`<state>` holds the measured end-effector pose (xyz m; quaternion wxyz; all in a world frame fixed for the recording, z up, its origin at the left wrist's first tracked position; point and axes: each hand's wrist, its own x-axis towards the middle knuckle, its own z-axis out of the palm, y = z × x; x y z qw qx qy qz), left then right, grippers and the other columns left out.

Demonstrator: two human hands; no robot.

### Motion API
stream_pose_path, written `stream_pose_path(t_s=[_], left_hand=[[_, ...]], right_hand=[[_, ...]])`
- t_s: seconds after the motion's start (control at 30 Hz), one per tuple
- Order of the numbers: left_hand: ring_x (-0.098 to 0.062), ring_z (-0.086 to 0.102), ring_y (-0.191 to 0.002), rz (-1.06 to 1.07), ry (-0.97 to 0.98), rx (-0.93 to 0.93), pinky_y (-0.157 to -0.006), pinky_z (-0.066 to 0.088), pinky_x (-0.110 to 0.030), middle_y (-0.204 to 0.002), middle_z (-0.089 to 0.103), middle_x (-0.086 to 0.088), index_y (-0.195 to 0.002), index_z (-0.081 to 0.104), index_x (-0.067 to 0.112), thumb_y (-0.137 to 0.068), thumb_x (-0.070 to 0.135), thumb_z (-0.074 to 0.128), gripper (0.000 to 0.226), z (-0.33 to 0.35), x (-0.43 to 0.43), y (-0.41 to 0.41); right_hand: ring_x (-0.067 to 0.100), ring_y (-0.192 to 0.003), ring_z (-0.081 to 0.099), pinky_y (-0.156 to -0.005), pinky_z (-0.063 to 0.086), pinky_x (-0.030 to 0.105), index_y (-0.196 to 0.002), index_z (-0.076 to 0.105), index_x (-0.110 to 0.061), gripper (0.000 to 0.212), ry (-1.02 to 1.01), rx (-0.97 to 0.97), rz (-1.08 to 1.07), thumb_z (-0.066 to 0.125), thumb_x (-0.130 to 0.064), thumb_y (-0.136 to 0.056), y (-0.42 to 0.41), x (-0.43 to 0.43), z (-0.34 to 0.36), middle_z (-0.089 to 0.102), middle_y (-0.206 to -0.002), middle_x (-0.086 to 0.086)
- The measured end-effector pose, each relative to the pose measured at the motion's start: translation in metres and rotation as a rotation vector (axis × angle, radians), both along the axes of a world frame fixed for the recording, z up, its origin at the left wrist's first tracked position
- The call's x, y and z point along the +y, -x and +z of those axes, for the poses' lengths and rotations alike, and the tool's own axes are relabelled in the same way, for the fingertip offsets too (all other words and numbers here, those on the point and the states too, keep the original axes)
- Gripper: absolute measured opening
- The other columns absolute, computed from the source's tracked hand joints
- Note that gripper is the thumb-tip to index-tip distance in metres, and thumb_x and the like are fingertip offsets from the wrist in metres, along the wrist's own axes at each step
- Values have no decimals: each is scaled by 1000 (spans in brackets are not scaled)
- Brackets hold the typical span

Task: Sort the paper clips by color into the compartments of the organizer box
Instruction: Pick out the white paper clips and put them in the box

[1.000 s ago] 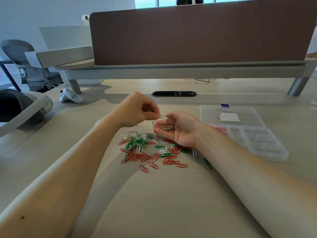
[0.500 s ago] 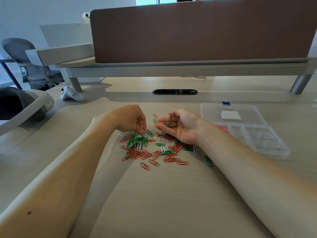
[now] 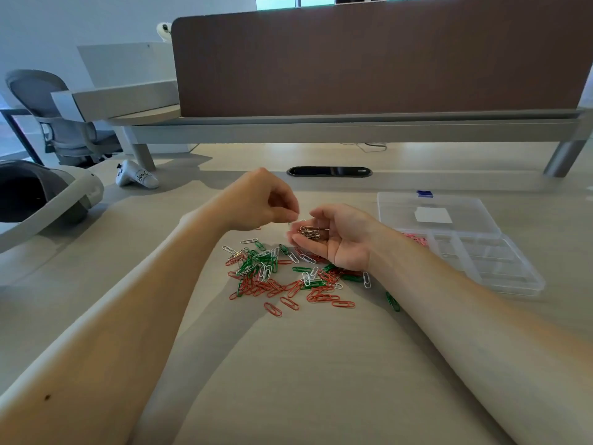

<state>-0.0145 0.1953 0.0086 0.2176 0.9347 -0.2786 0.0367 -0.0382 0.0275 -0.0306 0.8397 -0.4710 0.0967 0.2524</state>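
At the far left of the pale desk (image 3: 305, 380) lay a white headset (image 3: 48, 200), and just to its right a small white controller (image 3: 136, 178) rested near a leg of the desk divider. The left hand (image 3: 260, 203) was raised over the upper edge of the clip pile (image 3: 282, 274), fingers curled, thumb and forefinger pinched together on a single clip (image 3: 301, 220), of which only a thin pale sliver showed; its colour could not be told. Below, the pile of red, green and white paper clips was spread loose on the desk between the two forearms. Just right of the left fingertips, the right hand (image 3: 337, 239) lay palm up, its heel resting at the pile's right edge and its fingers cupped around a small bunch of silver clips (image 3: 309, 232) in the palm. Further right, beside the right wrist, the clear organizer box (image 3: 465, 245) sat open on the desk, its lid folded back with a white label and a blue latch (image 3: 424, 194). Pink clips (image 3: 415, 239) filled the compartment nearest the wrist, partly hidden by the arm
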Motion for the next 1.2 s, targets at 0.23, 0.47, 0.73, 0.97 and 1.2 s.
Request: stream_pose_path(t_s=[0.23, 0.47, 0.73, 0.97, 1.2], left_hand=[[-13, 67, -77, 299, -457, 448, -58, 51, -22, -83, 73, 0, -87, 73, 14, -76, 22, 78, 14, 10, 37, -5], [-14, 67, -76, 330, -460, 573, -62, 55, -24, -83, 71, -3, -78, 70, 15, -86, 5, 66, 14, 3, 44, -5], [-12, 67, -60, 297, -261, 500, -59, 57, -22, -75, 73, -9, -83, 70, 5, -85, -3, 65, 10, 14, 45, -1], [-18, 72, -71, 187, -102, 444, -67, 60, -25, -80, 74, -9, -94, 72, 6, -84, -3, 66, 15, 22, 30, 4], [-15, 70, -64, 198, -147, 435, -62, 58, -21, -79, 73, -11, -91, 71, 3, -86, -3, 63, 11, 12, 23, 4]], right_hand=[[37, -81, 69, -53, 59, 29, -125, 54, 12, 37, 44, 5, -24, 41, -11, -99, -1, -1, -2, 62, -117, 29], [36, -75, 71, -49, 57, 28, -130, 50, 8, 37, 62, -12, -30, 42, -12, -100, -1, 2, -3, 63, -117, 28], [34, -77, 70, -52, 58, 28, -129, 52, 9, 37, 83, -25, -21, 43, -12, -99, 1, 2, -2, 64, -117, 27], [34, -77, 70, -52, 58, 28, -125, 54, 11, 37, 97, -29, -10, 43, -12, -99, 1, 4, -1, 62, -118, 27], [33, -78, 69, -54, 59, 27, -115, 59, 12, 33, 104, -33, -15, 42, -12, -99, 1, 3, -1, 62, -117, 28]])
